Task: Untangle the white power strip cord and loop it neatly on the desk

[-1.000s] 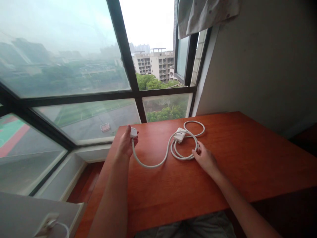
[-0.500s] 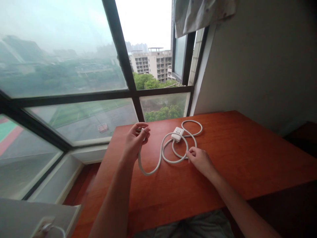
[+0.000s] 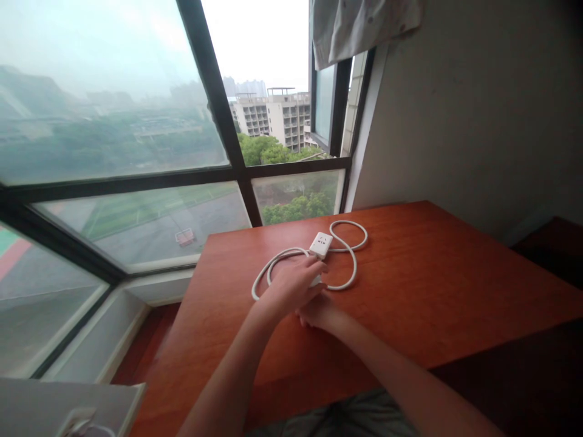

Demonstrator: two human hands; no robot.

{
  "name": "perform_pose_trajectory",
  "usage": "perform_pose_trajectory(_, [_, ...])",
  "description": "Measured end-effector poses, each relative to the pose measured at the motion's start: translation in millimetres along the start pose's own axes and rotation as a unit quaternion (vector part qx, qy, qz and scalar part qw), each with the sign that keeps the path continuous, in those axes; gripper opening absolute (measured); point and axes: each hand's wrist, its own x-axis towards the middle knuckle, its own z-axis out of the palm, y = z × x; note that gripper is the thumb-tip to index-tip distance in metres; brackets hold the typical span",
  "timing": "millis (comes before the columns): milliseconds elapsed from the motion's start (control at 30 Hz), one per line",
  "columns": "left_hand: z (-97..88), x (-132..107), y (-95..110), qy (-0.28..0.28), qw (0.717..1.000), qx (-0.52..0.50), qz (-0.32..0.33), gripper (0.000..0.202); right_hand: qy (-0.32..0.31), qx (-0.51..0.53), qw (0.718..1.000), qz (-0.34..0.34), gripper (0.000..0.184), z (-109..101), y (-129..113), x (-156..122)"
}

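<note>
A white extension cord (image 3: 356,267) lies in loose loops on the table, its socket block (image 3: 321,244) face up just beyond my hands. My left hand (image 3: 296,282) is closed on the white end of the cord, which peeks out between thumb and fingers. Below and crossing under it, my right hand (image 3: 316,309) has its fingers curled in where the cord runs; most of them are hidden by the left hand. One cord loop bulges out left of my hands, another curves to the right of the block.
The reddish-brown wooden table (image 3: 401,285) stands against a large window with dark frames (image 3: 182,179). A grey curtain (image 3: 364,27) hangs at the top. At the lower left, a white plug sits in a wall socket (image 3: 82,422) on a low ledge.
My left hand has carried the cord end right and towards me, over my right hand. The right hand has moved left and nearer. A cord loop now lies further left.
</note>
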Motion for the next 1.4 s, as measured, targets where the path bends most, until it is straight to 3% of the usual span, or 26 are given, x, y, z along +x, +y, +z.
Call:
perform_pose_trajectory(200, [11.8,-0.3,-28.3,0.006,0.991,0.11,-0.08,0.038,-0.04,-0.174,0.983,-0.046,0.026,0.4,-14.9,-4.2])
perform_pose_trajectory(333, [16.9,-5.7,-52.8,-0.011,0.977,0.147,-0.151,0.047,-0.088,-0.282,0.95,-0.097,0.025,-23.0,-11.3,-14.8])
perform_pose_trajectory(400, [21.5,-9.7,-63.2,-0.012,0.974,0.153,-0.165,0.054,-0.078,-0.262,0.956,-0.108,0.027,-41.0,-8.1,-14.5])
perform_pose_trajectory(533, [25.6,-15.4,-72.9,-0.015,0.978,0.133,-0.16,0.059,0.04,-0.182,0.976,-0.11,0.036,-87.9,7.2,-0.7])
perform_pose_trajectory(633, [23.0,-14.8,-67.6,-0.028,0.986,0.103,-0.129,0.052,0.189,-0.203,0.958,-0.072,0.031,-123.0,31.4,15.5])
perform_pose_trajectory(733, [21.3,-11.8,-55.0,-0.042,0.988,0.105,-0.105,0.049,0.306,-0.218,0.927,-0.009,0.029,-144.8,61.5,28.7])
perform_pose_trajectory(833, [23.4,-8.7,-41.5,-0.079,0.983,0.133,-0.103,0.048,0.346,-0.22,0.912,0.014,0.029,-149.2,86.3,34.2])
perform_pose_trajectory(933, [26.1,-6.5,-32.4,-0.119,0.976,0.149,-0.108,0.041,0.325,-0.213,0.921,-0.009,0.03,-143.6,98.2,32.9])
perform_pose_trajectory(1033, [25.7,-6.1,-31.6,-0.115,0.975,0.159,-0.1,0.022,0.29,-0.221,0.931,-0.03,0.029,-137.7,100.3,29.7])
perform_pose_trajectory(1400, [10.1,-22.9,-75.1,-0.071,0.958,0.203,-0.19,0.02,0.248,-0.273,0.928,-0.055,0.035,-147.3,106.0,24.3])
